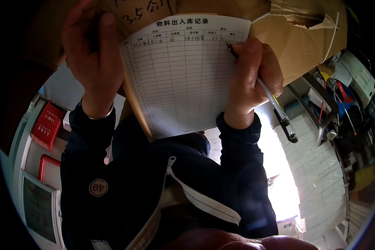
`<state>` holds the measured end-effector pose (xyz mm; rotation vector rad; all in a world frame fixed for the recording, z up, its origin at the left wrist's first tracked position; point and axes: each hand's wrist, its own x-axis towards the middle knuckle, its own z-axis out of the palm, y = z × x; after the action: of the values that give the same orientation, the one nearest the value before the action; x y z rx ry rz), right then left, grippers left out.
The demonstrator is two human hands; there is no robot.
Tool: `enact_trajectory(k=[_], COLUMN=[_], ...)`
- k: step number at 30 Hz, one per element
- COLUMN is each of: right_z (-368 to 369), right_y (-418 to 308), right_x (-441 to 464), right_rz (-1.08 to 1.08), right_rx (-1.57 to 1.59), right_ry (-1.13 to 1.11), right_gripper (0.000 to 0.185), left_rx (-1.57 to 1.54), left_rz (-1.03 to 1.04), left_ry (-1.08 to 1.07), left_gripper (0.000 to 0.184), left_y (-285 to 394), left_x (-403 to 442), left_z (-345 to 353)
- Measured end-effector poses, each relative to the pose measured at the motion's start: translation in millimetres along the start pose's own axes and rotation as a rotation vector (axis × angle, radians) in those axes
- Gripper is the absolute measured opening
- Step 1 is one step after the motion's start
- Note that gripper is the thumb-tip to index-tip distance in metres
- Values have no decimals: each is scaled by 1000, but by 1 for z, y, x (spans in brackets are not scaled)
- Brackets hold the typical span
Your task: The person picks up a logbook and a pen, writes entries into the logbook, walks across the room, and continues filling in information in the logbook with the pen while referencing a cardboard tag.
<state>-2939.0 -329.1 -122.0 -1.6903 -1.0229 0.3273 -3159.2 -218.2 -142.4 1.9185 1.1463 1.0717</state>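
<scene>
A printed record form [175,83] headed in Chinese characters lies on a brown board [142,118], with handwriting in its first row. My right hand [254,77] is closed around a clear-barrelled pen [276,104], whose tip touches or hovers just over that row near the right columns. To the left of the sheet is my left hand [96,58], its thumb apart from the fingers and nothing visible between them; some fingertips are in shadow. Behind the form is a cardboard box [146,12] with black handwriting on it.
More brown cardboard [296,46], torn at the top, extends to the right. A cluttered shelf [350,96] stands at the far right. On the left are a red box [48,126] and a framed panel [38,206]. White wrapped material [316,179] lies at lower right.
</scene>
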Motion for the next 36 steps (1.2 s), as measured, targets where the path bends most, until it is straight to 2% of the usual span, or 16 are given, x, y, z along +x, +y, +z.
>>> enact_trajectory(k=[4, 16, 18, 20, 22, 28, 31, 34, 36], right_z=[1, 0, -1, -1, -1, 1, -4, -7, -14], right_y=[2, 1, -2, 0, 4, 9, 10, 15, 11], right_x=[0, 0, -1, -2, -2, -4, 9, 10, 12], right_rz=[-66, -57, -45, -41, -45, -25, -111, -76, -8], right_rx=[-45, -24, -72, -76, -38, -11, -39, -25, -90], right_ry=[-15, -27, -40, -32, -3, 93, 11, 17, -18], right_gripper=[32, 35, 22, 23, 35, 33, 32, 32, 21], left_rx=[7, 26, 11, -7, 11, 22, 15, 15, 14], left_rz=[-9, -15, -16, -22, -32, -12, -30, -25, -18], left_ry=[0, 19, 14, 6, 22, 18, 18, 6, -2], left_gripper=[38, 39, 39, 39, 39, 39, 39, 39, 39], left_y=[1, 0, 0, 1, 3, 3, 5, 6, 7], left_x=[-1, -1, -1, -1, -1, 2, 5, 7, 9], left_z=[0, 0, 0, 0, 2, 4, 10, 15, 19])
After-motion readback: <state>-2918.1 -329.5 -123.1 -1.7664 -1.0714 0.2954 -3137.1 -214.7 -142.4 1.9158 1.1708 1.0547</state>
